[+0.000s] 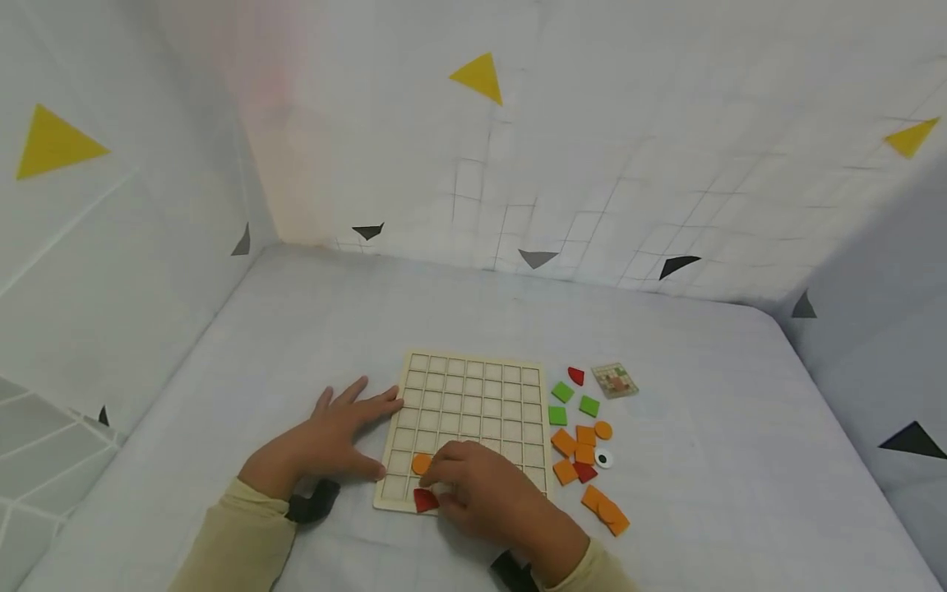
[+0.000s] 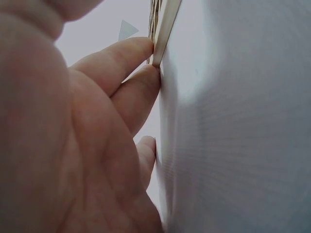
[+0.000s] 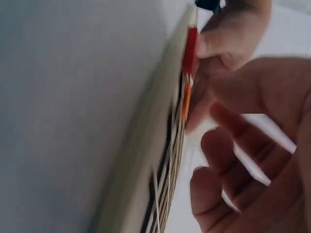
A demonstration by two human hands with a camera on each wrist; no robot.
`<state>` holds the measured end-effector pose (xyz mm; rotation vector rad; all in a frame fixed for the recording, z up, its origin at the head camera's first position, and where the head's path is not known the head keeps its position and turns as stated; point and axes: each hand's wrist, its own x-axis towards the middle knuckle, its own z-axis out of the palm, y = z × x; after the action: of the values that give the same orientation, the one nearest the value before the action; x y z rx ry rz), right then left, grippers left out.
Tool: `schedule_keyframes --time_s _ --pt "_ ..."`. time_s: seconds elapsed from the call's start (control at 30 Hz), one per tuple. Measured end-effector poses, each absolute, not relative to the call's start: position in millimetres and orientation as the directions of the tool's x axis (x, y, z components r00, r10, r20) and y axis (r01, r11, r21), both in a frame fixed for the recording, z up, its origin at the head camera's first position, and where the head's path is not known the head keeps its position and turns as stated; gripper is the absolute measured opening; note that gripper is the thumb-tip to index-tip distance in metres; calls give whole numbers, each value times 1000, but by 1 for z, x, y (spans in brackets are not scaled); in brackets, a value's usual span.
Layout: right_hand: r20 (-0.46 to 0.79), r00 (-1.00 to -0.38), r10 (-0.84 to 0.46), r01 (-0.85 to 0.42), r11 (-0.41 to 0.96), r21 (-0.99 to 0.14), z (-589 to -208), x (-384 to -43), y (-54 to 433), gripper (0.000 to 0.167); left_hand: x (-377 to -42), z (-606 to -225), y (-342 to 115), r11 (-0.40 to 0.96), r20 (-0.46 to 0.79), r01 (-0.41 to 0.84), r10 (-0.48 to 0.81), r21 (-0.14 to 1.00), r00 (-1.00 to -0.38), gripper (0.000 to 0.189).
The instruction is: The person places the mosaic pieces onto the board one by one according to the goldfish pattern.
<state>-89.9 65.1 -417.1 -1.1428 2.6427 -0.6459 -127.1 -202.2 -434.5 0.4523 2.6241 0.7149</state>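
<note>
My left hand (image 1: 329, 436) lies at the left edge of the pale wooden grid board (image 1: 453, 359), fingers spread and fairly straight. In the left wrist view, two fingertips (image 2: 150, 73) touch the board's side. My right hand (image 1: 484, 493) is over the board's lower part with its fingers bent. Its thumb and index finger are at a red piece (image 1: 425, 500) near the bottom edge and seem to pinch it; the exact contact is partly hidden. A round orange piece (image 1: 422, 464) sits in a cell just above.
Right of the board lie several green squares (image 1: 563, 392), several orange squares (image 1: 564, 443), an orange disc (image 1: 603, 430), a white eye disc (image 1: 603, 458) and red pieces (image 1: 576, 376). A small pattern card (image 1: 615, 381) is behind them. White walls (image 1: 355, 123) enclose the table.
</note>
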Motion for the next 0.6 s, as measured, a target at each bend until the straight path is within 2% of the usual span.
schedule_keyframes --time_s 0.1,0.2,0.3,0.47,0.6 --pt "48 -581 -812 -768 528 -364 -420 -87 59 31 -128 -433 -202 823 -278 207 398 529 -874 96" --pt "61 -518 -853 -832 486 -267 -421 -87 55 31 -129 -434 -203 825 -284 199 394 530 -874 96" --pt "56 -496 -867 -854 475 -214 -421 -86 53 26 -129 -435 -203 831 -298 180 378 526 -877 97" --pt "25 -505 -863 -854 495 -161 -418 -83 56 22 -128 -434 -202 818 -286 183 386 545 -877 96" --pt "-1 -515 -857 -835 502 -225 -414 -78 60 31 -128 -432 -203 816 -271 207 401 541 -875 95"
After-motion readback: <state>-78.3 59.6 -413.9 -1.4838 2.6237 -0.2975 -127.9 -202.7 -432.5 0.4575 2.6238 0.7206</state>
